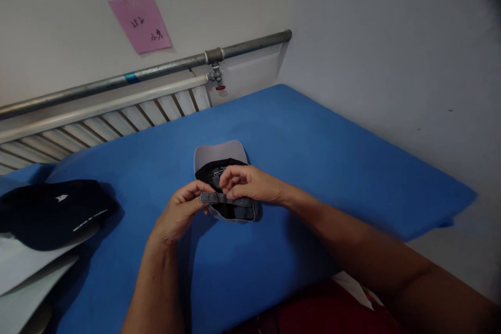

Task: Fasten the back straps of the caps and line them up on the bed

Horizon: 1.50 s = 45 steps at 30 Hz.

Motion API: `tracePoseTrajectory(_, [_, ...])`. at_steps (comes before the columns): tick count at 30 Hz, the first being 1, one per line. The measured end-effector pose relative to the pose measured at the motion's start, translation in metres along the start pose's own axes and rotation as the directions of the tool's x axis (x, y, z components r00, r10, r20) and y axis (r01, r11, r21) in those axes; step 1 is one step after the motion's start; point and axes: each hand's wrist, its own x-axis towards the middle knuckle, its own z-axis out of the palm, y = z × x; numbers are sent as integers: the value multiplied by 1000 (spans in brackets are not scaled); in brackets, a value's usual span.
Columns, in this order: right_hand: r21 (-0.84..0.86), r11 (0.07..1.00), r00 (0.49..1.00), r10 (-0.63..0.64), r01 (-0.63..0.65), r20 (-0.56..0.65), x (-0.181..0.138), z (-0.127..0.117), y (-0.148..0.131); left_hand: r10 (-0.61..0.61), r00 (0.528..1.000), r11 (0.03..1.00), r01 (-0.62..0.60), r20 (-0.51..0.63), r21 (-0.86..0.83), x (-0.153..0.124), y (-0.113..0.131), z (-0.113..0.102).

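A grey baseball cap (219, 153) lies upside down on the blue-covered table (313, 141), its brim pointing away from me and its dark inside showing. At its near side runs the grey back strap (238, 201) with a small buckle, above the cap's rear opening. My left hand (182, 209) pinches the left end of the strap between thumb and fingers. My right hand (250, 183) has its fingers curled at the strap's middle, thumb against it; the fingertips partly cover the strap and the cap's inside.
Several caps are stacked at the left, a navy cap (58, 211) on top of white ones (39, 266). Behind the table stand a white radiator (129, 117), a metal pipe (168, 65) and a red-handled valve (220, 87). A pink paper (141, 23) hangs on the wall.
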Motion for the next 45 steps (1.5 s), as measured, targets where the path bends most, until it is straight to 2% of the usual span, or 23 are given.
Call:
tracePoseTrajectory(5, [38, 999, 999, 37, -38, 29, -1, 0, -1, -9, 1000, 1000, 9, -1, -20, 0, 0, 0])
tracePoseTrajectory(20, [-54, 997, 999, -48, 48, 11, -4, 12, -3, -49, 999, 999, 49, 14, -4, 0, 3, 7])
tracePoseTrajectory(24, [-78, 988, 990, -135, 131, -42, -4, 9, -5, -55, 998, 998, 55, 19, -17, 1, 1, 8])
tracePoseTrajectory(26, [-167, 967, 978, -201, 190, -52, -4, 8, -5, -60, 998, 998, 60, 21, -13, 1, 0, 8])
tracePoseTrajectory(29, [-358, 879, 945, -325, 315, 32, -4, 8, -5, -71, 997, 998, 71, 16, 0, 2, -1, 9])
tracePoseTrajectory(31, [-398, 844, 929, -364, 360, 68, -5, 8, -5, -72, 997, 997, 72, 21, -3, 2, -1, 9])
tracePoseTrajectory(34, [-312, 888, 940, -337, 337, 54, -5, 7, -3, -74, 997, 997, 74, 30, -4, 3, 0, 10])
tracePoseTrajectory(38, [-109, 973, 978, -198, 205, 70, -5, 3, -2, -77, 997, 997, 76, 21, 26, 3, 0, 9])
tracePoseTrajectory(41, [-35, 991, 989, -127, 129, 70, -4, 1, -1, -78, 996, 995, 76, 38, 66, 1, 0, 7])
tracePoseTrajectory(45, [35, 993, 992, -113, 112, 50, -3, 1, 1, -107, 985, 954, 62, 139, 294, -2, 4, 6])
